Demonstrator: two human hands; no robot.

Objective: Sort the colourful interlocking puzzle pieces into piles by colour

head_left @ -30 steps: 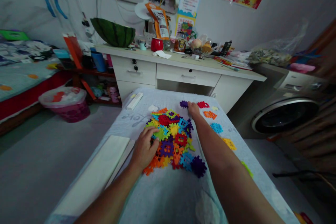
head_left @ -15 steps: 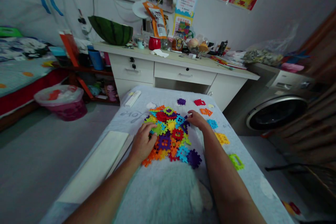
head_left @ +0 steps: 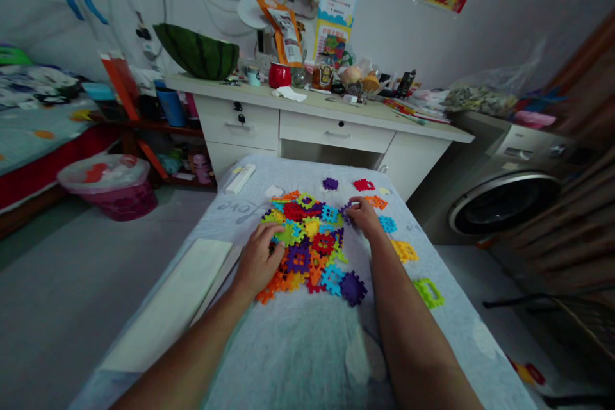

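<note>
The toy pieces [head_left: 310, 240] looked like moulded plastic, smooth with a faint sheen. The worktop [head_left: 298, 346] was covered in pale cloth, matt and slightly creased. The white slab [head_left: 177, 307] beside them appeared smooth and matt. Behind, the drawer fronts [head_left: 336, 134] looked like smooth laminate, and the washing machine door [head_left: 504, 205] was glossy.

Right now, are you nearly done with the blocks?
Not nearly. Done: a few loose blocks lie spread apart beside the pile, from purple to green. In hand: the left hand rests on the pile and the right hand touches its right edge. Left: most blocks sit heaped together.
</note>
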